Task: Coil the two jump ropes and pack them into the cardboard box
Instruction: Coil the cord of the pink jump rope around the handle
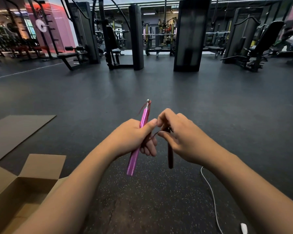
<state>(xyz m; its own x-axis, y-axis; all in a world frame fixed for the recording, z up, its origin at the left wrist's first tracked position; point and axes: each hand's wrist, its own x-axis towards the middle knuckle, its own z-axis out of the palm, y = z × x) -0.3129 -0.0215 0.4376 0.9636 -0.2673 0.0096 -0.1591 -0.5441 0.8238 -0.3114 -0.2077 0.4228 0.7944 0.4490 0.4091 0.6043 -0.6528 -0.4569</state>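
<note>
My left hand [135, 137] grips a pink jump rope handle [134, 163] around its middle, held tilted with its silver tip pointing up and away. A thin dark red cord [153, 135] runs from that hand across to my right hand [179, 137]. My right hand pinches the cord by the top of a dark handle [170, 157], which hangs straight down beneath it. The open cardboard box [42, 167] stands on the floor at the lower left, flaps up; my left forearm hides part of it. Most of the rope is hidden in my hands.
A flat sheet of cardboard [19, 130] lies on the dark rubber floor at the left, behind the box. A white cable [210, 190] with a small white block [243, 228] trails at the lower right. Gym machines and benches [73, 54] stand far ahead.
</note>
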